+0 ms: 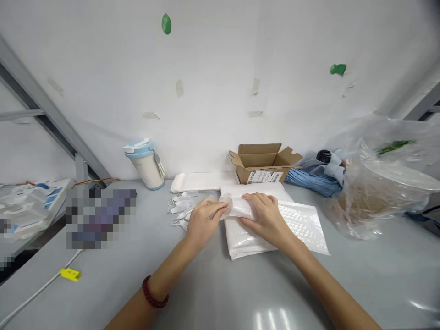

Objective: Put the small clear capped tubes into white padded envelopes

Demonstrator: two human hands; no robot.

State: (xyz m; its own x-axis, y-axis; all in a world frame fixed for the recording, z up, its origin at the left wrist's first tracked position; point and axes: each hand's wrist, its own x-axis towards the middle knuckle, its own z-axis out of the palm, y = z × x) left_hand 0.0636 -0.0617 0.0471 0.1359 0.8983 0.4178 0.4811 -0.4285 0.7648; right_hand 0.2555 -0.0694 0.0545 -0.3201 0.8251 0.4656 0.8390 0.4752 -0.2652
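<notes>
A white bubble mailer [303, 225] lies across a pile of flat white mailers [240, 236]. Its near-left end is bunched into a rounded, translucent mouth [237, 206] between my hands. The fingers of my left hand [202, 221] are pinched at the rim of this mouth. Whether they also hold something small is hidden. My right hand [264, 217] is wrapped over the mailer just behind the mouth, gripping it. Just left of the pile, several small white pieces with thin loops [182, 206] lie loose on the table; their kind is unclear.
An open cardboard box [263, 169] stands behind the pile, beside a flat white package [206, 181]. A lidded tumbler [146, 165] is at back left, with a pixelated object [103, 217] nearer. Blue cloth [314, 178] and a plastic-wrapped container [385, 188] occupy the right.
</notes>
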